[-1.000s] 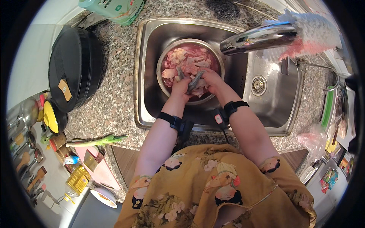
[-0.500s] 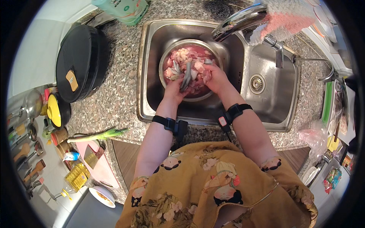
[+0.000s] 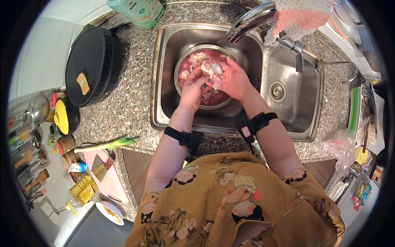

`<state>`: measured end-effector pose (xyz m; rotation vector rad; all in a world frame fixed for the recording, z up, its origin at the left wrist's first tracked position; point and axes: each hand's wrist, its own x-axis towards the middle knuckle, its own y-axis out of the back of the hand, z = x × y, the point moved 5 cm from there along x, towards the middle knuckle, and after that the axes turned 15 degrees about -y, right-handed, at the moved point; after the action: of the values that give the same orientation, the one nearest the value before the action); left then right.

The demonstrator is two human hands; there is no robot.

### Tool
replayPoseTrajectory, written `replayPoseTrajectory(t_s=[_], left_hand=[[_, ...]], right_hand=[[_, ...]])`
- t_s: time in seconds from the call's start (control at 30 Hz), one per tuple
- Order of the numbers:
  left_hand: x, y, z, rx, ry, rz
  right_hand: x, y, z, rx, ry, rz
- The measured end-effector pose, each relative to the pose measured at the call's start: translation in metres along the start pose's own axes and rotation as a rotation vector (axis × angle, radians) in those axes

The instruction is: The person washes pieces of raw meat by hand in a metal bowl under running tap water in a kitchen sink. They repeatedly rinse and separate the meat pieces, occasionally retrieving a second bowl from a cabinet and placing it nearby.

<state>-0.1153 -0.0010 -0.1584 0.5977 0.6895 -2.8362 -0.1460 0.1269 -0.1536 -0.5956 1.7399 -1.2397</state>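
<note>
A round metal bowl (image 3: pixel 176 74) stands in the larger basin of the steel sink (image 3: pixel 166 105). Reddish water and several pieces of raw meat (image 3: pixel 197 59) fill it. Over the bowl my right hand (image 3: pixel 238 84) cups pale pink raw meat pieces (image 3: pixel 212 69), its fingers partly stretched around their right side. From the left, my left hand (image 3: pixel 191 91) has its fingers closed against the same pieces. One piece shows a whitish, glossy surface. The fingertips beneath the meat are partly hidden.
A chrome faucet (image 3: pixel 251 22) with a pink-white cloth (image 3: pixel 302 18) over it arches behind the basins. On the left counter are a black round appliance (image 3: pixel 92 66), a green onion (image 3: pixel 109 144) and a pink cutting board (image 3: pixel 113 185) with a cleaver (image 3: pixel 100 168). An oil bottle (image 3: pixel 82 190) lies nearby.
My hands have come up from among the meat and now hold pieces above the water. The grey strip-like piece between them is no longer visible. My right fingers have spread upward.
</note>
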Motion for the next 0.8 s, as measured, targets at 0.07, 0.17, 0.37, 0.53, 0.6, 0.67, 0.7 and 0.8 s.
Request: replayPoseTrajectory(t_s=[0.07,0.17,0.37,0.53,0.6,0.67,0.7,0.8], left_hand=[[-0.001,-0.008,0.004,0.025,-0.094,-0.024],[0.001,-0.003,0.006,0.099,-0.144,0.031],[0.002,0.012,0.004,-0.020,-0.077,0.018],[-0.006,0.012,0.004,-0.116,-0.042,0.041],[-0.008,0.009,0.007,-0.165,-0.039,0.009],[-0.010,0.007,0.010,-0.185,-0.044,-0.006],[-0.011,0.006,0.011,-0.198,-0.046,-0.015],[-0.014,0.005,0.013,-0.180,-0.050,0.004]], right_hand=[[-0.001,-0.001,0.002,-0.056,-0.034,0.013],[-0.008,-0.008,0.006,-0.150,-0.064,-0.003],[-0.022,-0.012,0.002,-0.410,0.086,0.276],[-0.022,-0.011,0.003,-0.368,0.089,0.315],[-0.022,-0.009,0.003,-0.342,0.110,0.348],[-0.022,-0.009,0.002,-0.309,0.145,0.332],[-0.022,-0.005,0.002,-0.315,0.140,0.395],[-0.021,0.004,0.001,-0.327,0.135,0.421]])
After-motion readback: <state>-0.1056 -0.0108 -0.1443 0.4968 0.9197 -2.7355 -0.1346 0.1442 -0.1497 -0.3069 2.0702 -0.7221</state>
